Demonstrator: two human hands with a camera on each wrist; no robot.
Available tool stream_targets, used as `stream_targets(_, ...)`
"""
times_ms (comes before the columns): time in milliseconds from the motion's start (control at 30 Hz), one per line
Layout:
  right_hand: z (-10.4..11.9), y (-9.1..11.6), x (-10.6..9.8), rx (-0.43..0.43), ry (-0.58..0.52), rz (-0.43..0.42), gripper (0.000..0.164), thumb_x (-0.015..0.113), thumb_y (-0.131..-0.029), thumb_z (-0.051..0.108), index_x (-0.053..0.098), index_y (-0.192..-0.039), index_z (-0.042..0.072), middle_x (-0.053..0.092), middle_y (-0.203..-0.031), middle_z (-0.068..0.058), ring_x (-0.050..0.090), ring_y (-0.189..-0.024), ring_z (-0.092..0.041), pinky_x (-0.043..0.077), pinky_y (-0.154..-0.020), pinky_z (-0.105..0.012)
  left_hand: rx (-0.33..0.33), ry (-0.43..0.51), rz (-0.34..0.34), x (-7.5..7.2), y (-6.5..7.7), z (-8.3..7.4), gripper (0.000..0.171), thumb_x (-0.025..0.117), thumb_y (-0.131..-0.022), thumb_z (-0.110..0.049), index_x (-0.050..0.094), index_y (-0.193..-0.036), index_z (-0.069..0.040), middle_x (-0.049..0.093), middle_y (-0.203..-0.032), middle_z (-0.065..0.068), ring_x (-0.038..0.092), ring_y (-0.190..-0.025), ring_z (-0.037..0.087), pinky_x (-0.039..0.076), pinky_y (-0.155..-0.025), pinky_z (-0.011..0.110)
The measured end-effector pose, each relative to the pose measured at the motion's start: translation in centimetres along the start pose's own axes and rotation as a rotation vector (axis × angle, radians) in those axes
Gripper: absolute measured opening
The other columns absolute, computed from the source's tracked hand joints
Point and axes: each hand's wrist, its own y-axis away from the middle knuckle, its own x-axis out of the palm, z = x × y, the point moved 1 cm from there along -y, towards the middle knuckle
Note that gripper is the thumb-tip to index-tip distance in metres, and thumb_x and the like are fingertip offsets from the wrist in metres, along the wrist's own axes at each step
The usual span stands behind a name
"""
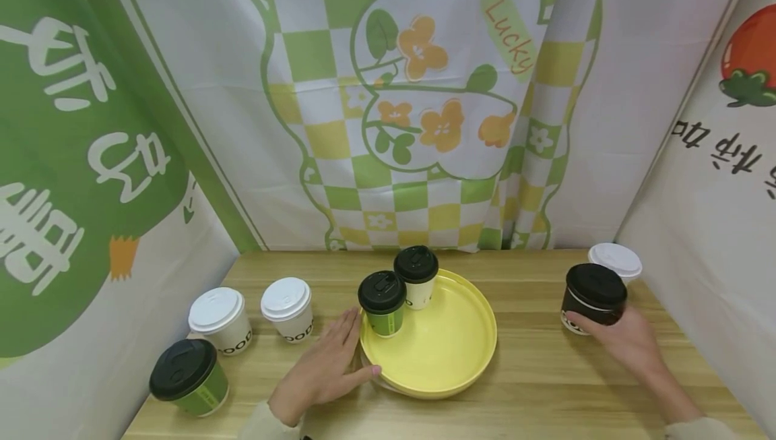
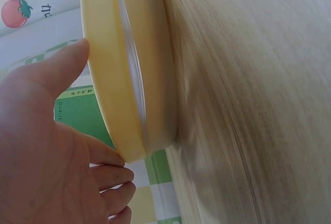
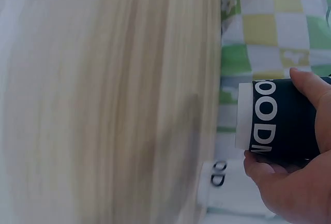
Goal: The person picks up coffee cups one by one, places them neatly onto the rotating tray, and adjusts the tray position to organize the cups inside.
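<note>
My right hand (image 1: 630,342) grips a black paper cup with a black lid (image 1: 594,288) at the right of the table. In the right wrist view the cup's white base (image 3: 245,116) appears slightly off the tabletop. With its fingers fairly straight, my left hand (image 1: 327,369) touches the left side of a round yellow tray (image 1: 448,352). The left wrist view shows the tray's side wall (image 2: 114,79) in two layers with a pale line between. On the tray stand a green cup (image 1: 384,319) and a white cup (image 1: 419,292), both black-lidded.
Left of the tray are two white cups with white lids, one nearer (image 1: 287,308) and one farther (image 1: 219,319), plus a green black-lidded cup (image 1: 190,379). Behind the black cup is another white-lidded cup (image 1: 615,259). A checkered curtain (image 1: 412,110) hangs along the table's back.
</note>
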Motion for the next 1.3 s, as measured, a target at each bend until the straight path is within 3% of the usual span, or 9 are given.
stream_targets(333,3.6,0.0,2.1,-0.079,0.01,0.063,0.085,0.087,-0.085,0.051,0.056,-0.143,-0.002,0.072,-0.126,-0.029,0.07,-0.115,-0.042,0.056,-0.087,-0.045,0.002,-0.004,-0.003,0.1,0.0,0.1,0.103,0.053,-0.102,-0.067,0.022,-0.164,0.008,0.015,-0.175,0.025,0.021,-0.163,0.043,0.024,-0.133,0.056)
stream_targets(633,7.2,0.5,4.1,-0.122,-0.087,0.139,0.081,0.09,-0.084,0.044,0.056,-0.142,0.0,0.073,-0.127,-0.024,0.071,-0.115,-0.033,0.058,-0.086,-0.03,0.005,-0.004,-0.005,-0.1,0.1,0.0,0.103,0.053,-0.102,-0.067,0.023,-0.164,0.009,0.017,-0.174,0.027,0.023,-0.162,0.044,0.025,-0.133,0.056)
stream_targets(867,9.8,1.0,5.9,-0.161,-0.18,0.211,0.08,0.091,-0.083,0.04,0.055,-0.145,0.003,0.072,-0.133,-0.019,0.069,-0.125,-0.034,0.06,-0.098,-0.037,0.003,0.0,-0.012,-0.1,0.1,-0.1,0.102,0.054,-0.102,-0.066,0.023,-0.164,0.008,0.018,-0.174,0.027,0.024,-0.162,0.044,0.025,-0.133,0.056)
stream_targets(1167,12.8,1.5,8.9,-0.24,-0.285,0.302,0.071,0.094,-0.08,0.028,0.062,-0.14,0.006,0.074,-0.128,-0.014,0.07,-0.122,-0.031,0.06,-0.105,-0.046,0.002,0.002,-0.009,-0.2,0.2,-0.2,0.101,0.053,-0.102,-0.066,0.024,-0.164,0.009,0.018,-0.174,0.027,0.023,-0.162,0.043,0.025,-0.133,0.056)
stream_targets(1300,14.0,1.9,10.5,-0.285,-0.337,0.355,0.068,0.095,-0.079,0.024,0.065,-0.137,0.009,0.075,-0.128,-0.011,0.07,-0.122,-0.029,0.059,-0.108,-0.044,-0.002,0.012,-0.007,-0.3,0.2,-0.2,0.102,0.054,-0.102,-0.066,0.023,-0.164,0.008,0.018,-0.174,0.027,0.023,-0.162,0.043,0.024,-0.133,0.056)
